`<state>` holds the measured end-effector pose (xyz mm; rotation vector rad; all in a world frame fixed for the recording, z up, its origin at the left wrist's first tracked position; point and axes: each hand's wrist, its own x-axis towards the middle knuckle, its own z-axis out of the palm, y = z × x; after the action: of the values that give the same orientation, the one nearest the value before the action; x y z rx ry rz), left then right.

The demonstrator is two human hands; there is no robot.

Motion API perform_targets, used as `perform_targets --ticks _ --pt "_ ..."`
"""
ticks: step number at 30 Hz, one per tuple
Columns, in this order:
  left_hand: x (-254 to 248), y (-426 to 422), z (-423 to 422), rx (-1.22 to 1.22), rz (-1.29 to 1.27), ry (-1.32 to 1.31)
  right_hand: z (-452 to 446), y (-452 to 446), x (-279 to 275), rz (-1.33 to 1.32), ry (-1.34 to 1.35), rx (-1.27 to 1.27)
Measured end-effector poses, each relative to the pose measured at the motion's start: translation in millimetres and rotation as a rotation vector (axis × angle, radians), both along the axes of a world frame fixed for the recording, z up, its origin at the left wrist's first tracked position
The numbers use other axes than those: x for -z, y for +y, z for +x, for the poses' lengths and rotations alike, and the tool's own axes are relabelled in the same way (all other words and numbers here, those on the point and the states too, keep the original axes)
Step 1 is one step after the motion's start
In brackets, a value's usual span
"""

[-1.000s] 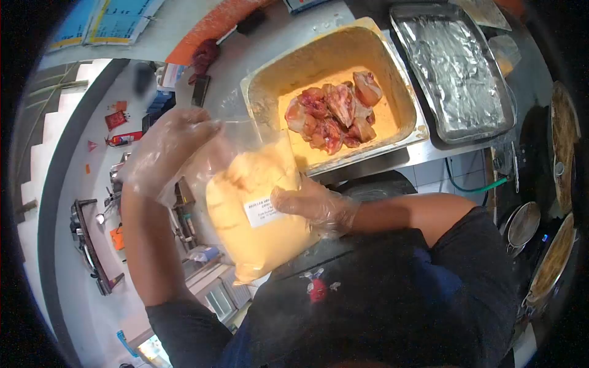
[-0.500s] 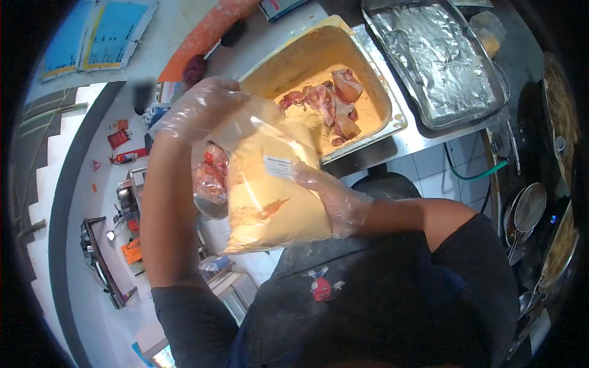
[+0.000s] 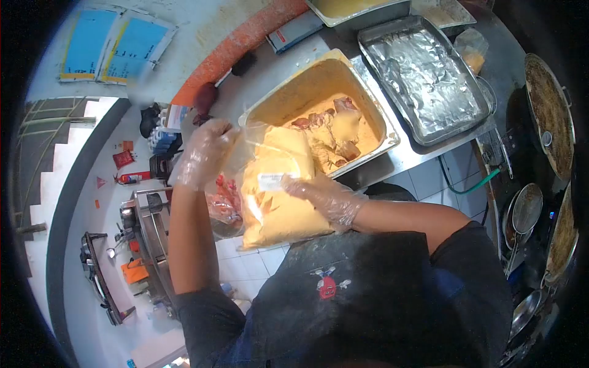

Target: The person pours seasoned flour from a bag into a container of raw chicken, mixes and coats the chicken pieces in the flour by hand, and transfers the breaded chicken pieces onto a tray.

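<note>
A clear plastic bag of yellow-orange powder (image 3: pixel 279 202) with a white label is tilted over the near left edge of a deep rectangular pan (image 3: pixel 388 142). My left hand (image 3: pixel 208 150), in a clear plastic glove, pinches the upper left part of the bag near its mouth. Also gloved, my right hand (image 3: pixel 325 199) supports the bag's right side, thumb beside the label. In the pan, raw meat pieces (image 3: pixel 325 135) lie on orange powder and are partly coated with it. The bag hides the pan's near left corner.
A foil-lined tray (image 3: pixel 423 80) stands right of the pan. Behind it is another container of yellow contents (image 3: pixel 350 6). More raw meat (image 3: pixel 224 199) sits in a bowl left of the bag. Large round pans (image 3: pixel 549 116) and strainers (image 3: pixel 529 208) are at the far right.
The bag has tipped toward the pan, and powder now covers much of the meat. The bowl of meat has come into view behind the bag. The camera view has shifted.
</note>
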<state>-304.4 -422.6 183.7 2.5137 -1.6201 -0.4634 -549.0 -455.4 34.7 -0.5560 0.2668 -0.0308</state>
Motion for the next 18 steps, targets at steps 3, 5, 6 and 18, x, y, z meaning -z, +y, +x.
perform_targets --ticks 3,5,6,18 --pt "-2.0 33.8 14.4 0.023 -0.222 -0.047 21.7 5.5 -2.8 -0.304 -0.206 0.182" --pt "-5.8 51.7 23.8 -0.03 -0.335 0.156 28.8 4.2 -14.0 -0.469 -0.287 0.248" --pt "-9.4 58.7 27.6 0.005 -0.392 0.088 26.4 1.4 -34.2 -0.687 -0.154 0.249" --pt "-10.2 61.9 191.3 -0.12 -0.855 0.101 216.8 0.2 -70.6 -1.443 -0.116 0.509"
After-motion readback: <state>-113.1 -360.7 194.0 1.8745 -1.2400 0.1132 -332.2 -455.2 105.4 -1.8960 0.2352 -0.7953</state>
